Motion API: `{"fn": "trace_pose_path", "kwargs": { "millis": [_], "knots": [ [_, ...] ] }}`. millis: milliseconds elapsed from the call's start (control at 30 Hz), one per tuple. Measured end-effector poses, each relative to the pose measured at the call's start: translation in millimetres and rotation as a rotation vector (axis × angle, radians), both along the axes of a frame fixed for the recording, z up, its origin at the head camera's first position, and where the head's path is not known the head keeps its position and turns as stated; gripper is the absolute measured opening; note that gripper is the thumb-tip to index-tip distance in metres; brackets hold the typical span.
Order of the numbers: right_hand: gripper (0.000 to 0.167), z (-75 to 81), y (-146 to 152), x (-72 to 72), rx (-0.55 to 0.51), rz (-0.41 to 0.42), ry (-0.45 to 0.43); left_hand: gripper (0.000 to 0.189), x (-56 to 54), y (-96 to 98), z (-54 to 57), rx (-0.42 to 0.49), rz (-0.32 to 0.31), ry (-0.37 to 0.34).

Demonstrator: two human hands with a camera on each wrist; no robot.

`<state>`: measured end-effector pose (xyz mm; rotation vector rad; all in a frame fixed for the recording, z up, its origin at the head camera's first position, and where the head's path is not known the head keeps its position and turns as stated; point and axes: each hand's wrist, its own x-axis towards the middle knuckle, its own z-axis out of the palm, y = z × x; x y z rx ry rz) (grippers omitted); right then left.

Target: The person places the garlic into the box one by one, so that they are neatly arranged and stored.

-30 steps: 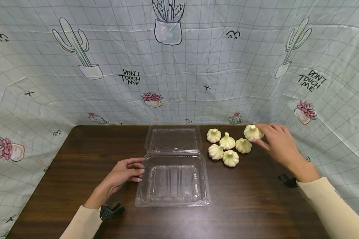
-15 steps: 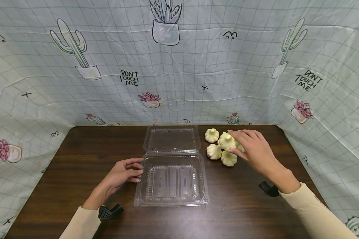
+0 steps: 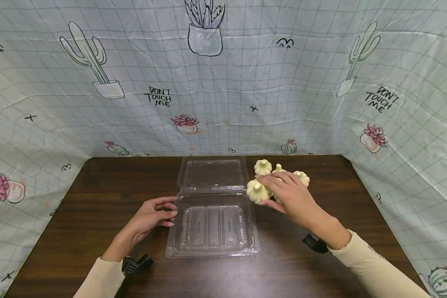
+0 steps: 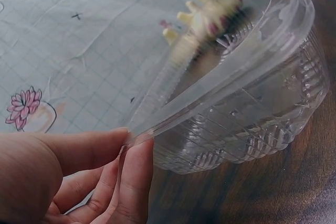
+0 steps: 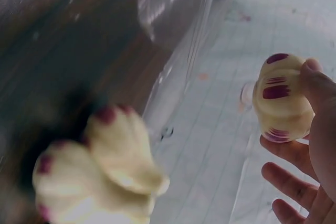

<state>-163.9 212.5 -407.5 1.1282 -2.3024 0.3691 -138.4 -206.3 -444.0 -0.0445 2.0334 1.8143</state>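
Observation:
In the head view my right hand (image 3: 292, 196) holds a garlic bulb (image 3: 256, 192) between thumb and fingers. The right wrist view shows this pale bulb (image 5: 281, 98), with purple patches, raised above the table. More garlic bulbs (image 3: 263, 167) sit behind and under that hand, some of them partly covered by it. My left hand (image 3: 147, 215) pinches the left rim of a clear plastic clamshell container (image 3: 212, 253). Thumb and forefinger on that rim (image 4: 142, 136) show in the left wrist view. The container's lid (image 3: 212, 174) lies folded back behind its base, and the base holds nothing.
A dark brown wooden table (image 3: 108, 186) bears everything. A white printed curtain (image 3: 223, 99) with cactus drawings stands behind it and at both sides. Black wrist camera mounts (image 3: 135, 264) sit under both wrists.
The right hand has carried its garlic bulb from the right, over the other bulbs, leftward to the container's right side. The left hand has kept its grip on the rim.

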Motion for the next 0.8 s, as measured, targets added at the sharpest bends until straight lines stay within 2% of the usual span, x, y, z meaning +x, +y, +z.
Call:
{"fn": "trace_pose_path", "kwargs": {
  "millis": [500,667,800],
  "knots": [
    [0.071,-7.0,-44,2.9,0.12,0.116,0.038,0.058,-1.7,-0.4,-1.4,0.015,0.004,-0.007],
    [0.063,-6.4,-56,2.9,0.158,0.156,0.022,0.057,-1.1,-0.3,-1.5,0.007,0.006,-0.009],
    [0.062,-3.3,-64,3.0,0.195,0.177,0.003,0.057,-1.0,0.1,-1.7,0.011,0.007,-0.009]
  ]
}}
